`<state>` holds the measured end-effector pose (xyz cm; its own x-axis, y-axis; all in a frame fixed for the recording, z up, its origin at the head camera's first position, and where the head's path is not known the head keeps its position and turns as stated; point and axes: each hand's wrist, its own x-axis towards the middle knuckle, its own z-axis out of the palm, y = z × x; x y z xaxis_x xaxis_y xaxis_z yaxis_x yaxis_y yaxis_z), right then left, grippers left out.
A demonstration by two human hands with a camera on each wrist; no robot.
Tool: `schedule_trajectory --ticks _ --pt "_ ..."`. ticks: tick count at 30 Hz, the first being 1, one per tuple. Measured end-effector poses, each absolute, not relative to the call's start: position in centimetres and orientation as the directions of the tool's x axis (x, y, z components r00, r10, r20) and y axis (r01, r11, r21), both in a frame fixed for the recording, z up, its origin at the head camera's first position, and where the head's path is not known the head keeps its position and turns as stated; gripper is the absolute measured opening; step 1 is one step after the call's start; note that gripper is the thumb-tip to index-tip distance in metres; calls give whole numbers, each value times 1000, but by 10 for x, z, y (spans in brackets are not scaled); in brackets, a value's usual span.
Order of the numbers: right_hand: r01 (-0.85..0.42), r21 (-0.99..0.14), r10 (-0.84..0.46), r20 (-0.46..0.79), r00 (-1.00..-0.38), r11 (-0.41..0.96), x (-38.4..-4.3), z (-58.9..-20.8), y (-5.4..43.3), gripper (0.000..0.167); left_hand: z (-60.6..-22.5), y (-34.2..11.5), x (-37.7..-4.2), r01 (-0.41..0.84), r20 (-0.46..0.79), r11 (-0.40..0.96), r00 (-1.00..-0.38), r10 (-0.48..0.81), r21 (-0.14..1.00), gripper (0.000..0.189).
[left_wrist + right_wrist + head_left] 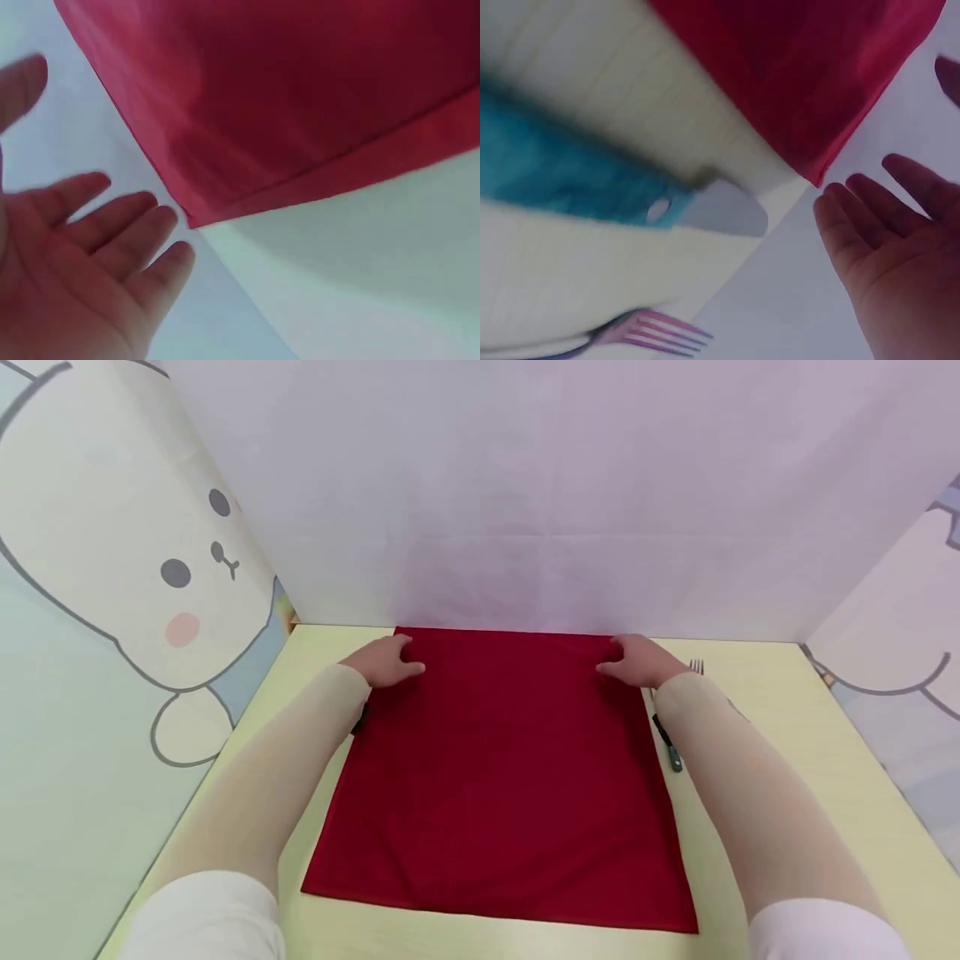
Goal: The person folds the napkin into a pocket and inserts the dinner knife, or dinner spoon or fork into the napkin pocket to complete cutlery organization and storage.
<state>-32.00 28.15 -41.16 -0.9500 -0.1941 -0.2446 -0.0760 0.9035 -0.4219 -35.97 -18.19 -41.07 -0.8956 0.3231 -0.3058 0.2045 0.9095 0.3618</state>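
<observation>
Red cloth (510,760), lightly creased, lies spread across the centre of the head frame on a pale table (810,718). On my feed, the left hand (384,663) is near its upper-left corner, the right hand (637,662) near its upper-right; I see both with fingers extended and loosely parted. A teal-handled utensil (577,169) and a fork (649,330) occupy the right-wrist frame's left and lower left.

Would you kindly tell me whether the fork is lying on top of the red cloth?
No, the right wrist view shows the fork on the pale tabletop, apart from the red cloth.
</observation>
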Motion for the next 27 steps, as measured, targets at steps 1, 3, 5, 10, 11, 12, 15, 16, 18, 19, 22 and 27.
schedule_trajectory --ticks 1,3,5,10,11,12,15,16,18,19,22,27 --pt "-59 -421 -172 -236 -956 905 -324 -412 281 62 -411 -183 -366 188 -289 913 -909 301 361 76" --pt "-37 -409 -135 -214 -967 912 -330 -411 279 52 -412 -184 -377 147 -263 921 -931 252 360 72" --pt "-29 -381 -108 -189 -976 924 -333 -411 275 44 -412 -185 -384 84 -258 923 -947 191 376 70" --pt "40 -329 -23 -186 -982 944 -332 -416 258 30 -416 -188 -391 -41 -254 906 -964 74 420 60" --pt "60 -326 -4 -192 -981 943 -331 -417 256 29 -418 -188 -392 -51 -240 904 -969 59 426 54" --pt "78 -322 15 -194 -981 943 -331 -418 254 28 -420 -188 -393 -65 -232 901 -972 40 428 45" --pt "128 -321 62 -207 -976 939 -331 -419 253 29 -425 -186 -396 -109 -215 894 -976 -15 434 23" --pt "134 -322 69 -208 -976 937 -333 -420 253 30 -425 -185 -397 -123 -210 891 -977 -32 436 20" --pt "146 -323 80 -208 -975 935 -335 -422 253 32 -426 -182 -397 -160 -213 885 -974 -71 438 19" --pt "158 -327 90 -215 -973 932 -336 -423 254 34 -427 -180 -396 -173 -216 880 -973 -83 442 20" --pt "203 -339 127 -232 -964 919 -338 -428 257 39 -428 -173 -394 -218 -243 866 -963 -117 450 25" --pt "297 -418 204 -252 -946 859 -338 -434 263 40 -432 -164 -392 -268 -277 848 -949 -150 457 17"
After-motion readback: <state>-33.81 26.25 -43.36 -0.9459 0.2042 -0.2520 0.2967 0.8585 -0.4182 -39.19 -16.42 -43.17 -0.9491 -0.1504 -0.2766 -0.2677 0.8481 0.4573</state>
